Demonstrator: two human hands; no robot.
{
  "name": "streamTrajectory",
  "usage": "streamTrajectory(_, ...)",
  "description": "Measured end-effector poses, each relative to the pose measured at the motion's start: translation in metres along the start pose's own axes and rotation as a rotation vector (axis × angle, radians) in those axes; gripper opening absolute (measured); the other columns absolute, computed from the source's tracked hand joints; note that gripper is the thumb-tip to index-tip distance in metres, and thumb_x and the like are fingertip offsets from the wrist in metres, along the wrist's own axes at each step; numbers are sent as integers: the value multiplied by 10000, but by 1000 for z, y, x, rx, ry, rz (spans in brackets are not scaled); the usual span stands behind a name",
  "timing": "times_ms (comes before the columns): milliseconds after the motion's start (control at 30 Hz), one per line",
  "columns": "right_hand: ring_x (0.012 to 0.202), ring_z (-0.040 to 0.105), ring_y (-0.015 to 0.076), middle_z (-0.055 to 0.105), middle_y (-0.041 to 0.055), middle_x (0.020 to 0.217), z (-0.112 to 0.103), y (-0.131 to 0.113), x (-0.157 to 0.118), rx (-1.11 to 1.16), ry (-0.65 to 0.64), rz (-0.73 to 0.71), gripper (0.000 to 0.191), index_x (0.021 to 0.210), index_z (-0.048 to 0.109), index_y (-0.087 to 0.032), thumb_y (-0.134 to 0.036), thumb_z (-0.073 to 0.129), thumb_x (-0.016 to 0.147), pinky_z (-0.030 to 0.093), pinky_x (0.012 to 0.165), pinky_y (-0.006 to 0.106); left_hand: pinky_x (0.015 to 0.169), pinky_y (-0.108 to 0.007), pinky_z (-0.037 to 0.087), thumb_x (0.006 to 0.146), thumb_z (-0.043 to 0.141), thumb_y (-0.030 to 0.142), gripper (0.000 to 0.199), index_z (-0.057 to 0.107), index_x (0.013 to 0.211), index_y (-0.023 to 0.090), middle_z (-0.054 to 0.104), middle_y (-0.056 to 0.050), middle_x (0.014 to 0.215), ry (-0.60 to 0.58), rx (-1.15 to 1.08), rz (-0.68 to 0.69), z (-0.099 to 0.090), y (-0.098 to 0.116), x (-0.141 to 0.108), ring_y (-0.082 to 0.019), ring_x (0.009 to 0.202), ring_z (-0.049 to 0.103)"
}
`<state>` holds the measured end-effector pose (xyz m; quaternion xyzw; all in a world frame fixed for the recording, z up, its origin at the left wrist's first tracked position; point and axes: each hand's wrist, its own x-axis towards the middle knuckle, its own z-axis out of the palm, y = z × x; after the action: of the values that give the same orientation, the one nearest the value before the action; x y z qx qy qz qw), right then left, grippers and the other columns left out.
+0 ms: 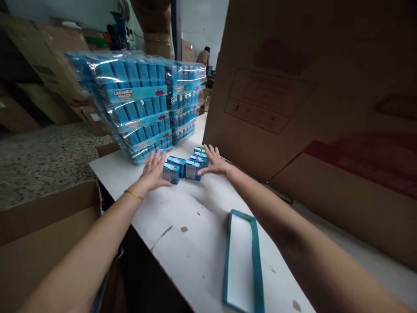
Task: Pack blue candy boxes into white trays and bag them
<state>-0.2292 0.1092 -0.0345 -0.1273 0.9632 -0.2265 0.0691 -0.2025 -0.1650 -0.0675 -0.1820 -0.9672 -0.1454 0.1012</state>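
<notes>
Several small blue boxes (193, 169) stand in a cluster on the white table (182, 213). My left hand (153, 171) is at the cluster's left side, fingers stretched and spread, its palm beside the nearest left box (171, 173). On the right side my right hand (213, 161) reaches in, fingers also spread, with the thumb close to the front box. Whether either hand presses on the boxes I cannot tell. Nearer to me, below the right forearm, lies a shallow blue-edged tray (241, 261) with a white inside.
Plastic-wrapped stacks of blue packs (140, 93) rise at the table's far end. A large cardboard box (309, 108) walls the right side. An open carton (48, 217) stands at lower left. One person (203, 56) is bent over in the background.
</notes>
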Motion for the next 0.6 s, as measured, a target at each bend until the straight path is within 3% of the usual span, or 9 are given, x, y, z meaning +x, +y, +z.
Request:
streamTrajectory(67, 1278, -190, 356, -122, 116, 1454, -6, -4, 40, -30, -128, 36, 1320, 1397, -79, -235, -683, 692, 423, 21, 1030, 549, 1045, -524, 79, 430, 764, 460, 1232, 55, 1398, 178, -19, -136, 1474, -116, -9, 61, -1, -9, 27, -362, 1323, -98)
streamTrajectory(167, 1267, -189, 386, -115, 134, 1453, -4, -4, 75, -121, -301, 112, 1351, 1398, -81, -219, -699, 688, 396, 5, 1032, 544, 1040, -506, 128, 348, 781, 414, 1246, 136, 1386, 173, 59, -154, 1468, -275, -67, 106, 7, -14, 57, -380, 1325, -39)
streamTrajectory(267, 1267, -171, 410, -119, 117, 1453, 3, -3, 87, -262, -401, 105, 1349, 1402, -50, -247, -710, 689, 373, 23, 1015, 586, 1006, -408, 266, 348, 765, 360, 1153, 243, 1353, 142, 276, -185, 1388, -367, -98, 140, 21, -12, 75, -370, 1280, 224)
streamTrajectory(333, 1276, -142, 413, -103, 110, 1454, 7, -5, 85, -324, -427, 52, 1344, 1403, -34, -255, -709, 693, 368, 47, 1022, 578, 936, -372, 350, 399, 735, 370, 1041, 309, 1319, 134, 402, -172, 1277, -351, -76, 152, 27, -7, 78, -344, 1159, 402)
streamTrajectory(433, 1287, -100, 408, -51, 112, 1453, 8, -9, 78, -329, -408, -17, 1327, 1408, -10, -244, -696, 698, 381, 78, 1043, 535, 835, -357, 410, 459, 693, 432, 875, 410, 1236, 147, 479, -130, 1127, -294, -49, 145, 26, 0, 64, -308, 997, 509)
streamTrajectory(600, 1288, -82, 411, -31, 105, 1452, 8, -12, 66, -292, -394, -5, 1280, 1408, 32, -262, -650, 722, 402, 93, 1030, 560, 798, -348, 417, 524, 669, 445, 701, 455, 1149, 210, 498, -75, 1027, -253, -76, 100, 11, 16, -1, -267, 943, 514)
